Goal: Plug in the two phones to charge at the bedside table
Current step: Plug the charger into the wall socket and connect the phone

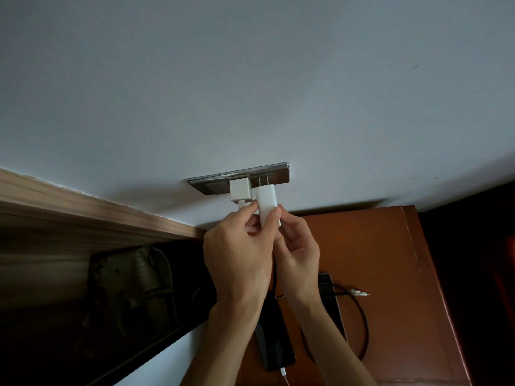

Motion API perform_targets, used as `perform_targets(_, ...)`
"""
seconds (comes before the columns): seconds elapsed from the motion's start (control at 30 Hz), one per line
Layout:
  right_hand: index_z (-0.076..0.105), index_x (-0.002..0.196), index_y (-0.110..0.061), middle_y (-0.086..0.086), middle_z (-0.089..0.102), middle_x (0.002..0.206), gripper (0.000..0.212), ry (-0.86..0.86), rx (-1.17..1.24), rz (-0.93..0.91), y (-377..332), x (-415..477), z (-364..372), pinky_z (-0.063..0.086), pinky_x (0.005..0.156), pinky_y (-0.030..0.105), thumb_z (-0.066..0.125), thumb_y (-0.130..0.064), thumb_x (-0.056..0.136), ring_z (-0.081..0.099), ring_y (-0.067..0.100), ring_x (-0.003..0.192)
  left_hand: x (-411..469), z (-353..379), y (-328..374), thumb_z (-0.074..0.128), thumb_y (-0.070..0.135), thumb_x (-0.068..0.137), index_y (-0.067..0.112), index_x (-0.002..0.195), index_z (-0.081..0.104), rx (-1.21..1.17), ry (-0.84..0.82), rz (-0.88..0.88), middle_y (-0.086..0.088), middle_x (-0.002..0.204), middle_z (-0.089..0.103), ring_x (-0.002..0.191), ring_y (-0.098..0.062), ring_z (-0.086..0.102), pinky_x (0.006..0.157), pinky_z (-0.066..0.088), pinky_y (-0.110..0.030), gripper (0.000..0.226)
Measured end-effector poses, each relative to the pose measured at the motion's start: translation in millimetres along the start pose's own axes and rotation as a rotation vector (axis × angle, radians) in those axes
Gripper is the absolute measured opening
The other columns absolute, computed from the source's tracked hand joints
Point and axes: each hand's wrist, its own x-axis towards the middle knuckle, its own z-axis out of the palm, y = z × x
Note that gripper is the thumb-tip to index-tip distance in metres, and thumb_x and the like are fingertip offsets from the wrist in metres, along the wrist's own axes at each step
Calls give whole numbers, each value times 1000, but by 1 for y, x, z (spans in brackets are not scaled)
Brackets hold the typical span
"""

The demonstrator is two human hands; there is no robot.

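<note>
A metal socket plate is set in the wall above the bedside table. A square white charger sits plugged into it. Just to its right, both hands hold a taller white charger whose prongs reach the socket. My left hand pinches its lower left side. My right hand grips its lower right side. One black phone lies on the table under my wrists with a white cable plugged in. A second phone lies to its right, partly hidden by my right forearm.
The brown bedside table carries a looped black cable with a loose plug end. A wooden headboard rail runs along the wall at left. A dark gap with a bag-like object lies below it.
</note>
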Motion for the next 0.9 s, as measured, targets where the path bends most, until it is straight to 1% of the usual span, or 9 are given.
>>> perform_targets(0.17, 57, 126, 2, 13, 73, 116, 35, -1, -29, -28, 2, 3, -1, 57, 88, 28, 63, -3, 92, 70, 25, 111, 1, 1, 4, 79, 36, 84, 15, 96, 80, 66, -11, 17, 0, 83, 79, 73, -11, 75, 67, 63, -37, 25)
perform_targets(0.27, 59, 126, 0, 9, 74, 112, 31, 18, -83, -57, 5, 4, 0, 57, 85, 26, 62, 2, 94, 71, 23, 106, 3, 3, 9, 78, 35, 84, 12, 86, 79, 138, -22, 31, -2, 76, 78, 70, -16, 74, 64, 62, -38, 23)
perform_targets(0.33, 61, 125, -1, 7, 74, 111, 30, 41, -121, -78, 5, 4, 2, 57, 84, 26, 62, -1, 95, 72, 22, 104, 6, 4, 13, 79, 36, 83, 13, 78, 78, 164, -17, 27, 1, 69, 75, 64, -15, 72, 60, 60, -36, 23)
perform_targets(0.4, 63, 123, -2, 7, 75, 107, 28, 65, -174, -94, 4, 1, 3, 58, 83, 27, 63, -5, 95, 73, 21, 101, 8, 2, 18, 79, 39, 81, 16, 73, 78, 179, -14, 8, 5, 62, 71, 57, -10, 66, 54, 54, -29, 24)
perform_targets(0.5, 66, 121, -4, 3, 76, 102, 27, 103, -286, -99, 0, -2, 5, 60, 83, 35, 66, -3, 93, 73, 19, 97, 14, -2, 24, 80, 43, 74, 19, 72, 78, 206, -18, -36, 7, 61, 69, 56, -9, 63, 50, 44, -22, 24)
perform_targets(0.63, 66, 123, -8, 2, 77, 104, 31, 133, -337, -61, -6, -6, 9, 59, 86, 46, 68, -10, 93, 73, 15, 97, 25, -8, 29, 78, 46, 64, 21, 71, 76, 222, -71, -108, 8, 62, 70, 62, -11, 67, 56, 51, -26, 26)
perform_targets(0.77, 67, 124, -12, 0, 77, 103, 34, 152, -329, -63, -8, -6, 14, 59, 86, 43, 69, -19, 91, 73, 12, 97, 44, -13, 33, 69, 51, 50, 20, 59, 71, 289, -172, -185, 8, 51, 66, 53, -8, 63, 51, 48, -23, 32)
perform_targets(0.8, 67, 124, -13, 0, 77, 103, 34, 155, -327, -67, -7, -6, 14, 60, 86, 43, 68, -19, 91, 73, 13, 97, 51, -12, 33, 69, 50, 48, 19, 57, 70, 304, -220, -217, 7, 50, 66, 53, -10, 65, 52, 51, -25, 32)
perform_targets(0.9, 66, 126, -13, 2, 77, 108, 36, 162, -345, -88, -3, -4, 12, 59, 84, 47, 67, -23, 91, 73, 17, 99, 67, -9, 36, 71, 43, 44, 13, 58, 70, 313, -359, -306, 0, 52, 69, 57, -22, 72, 60, 62, -42, 33)
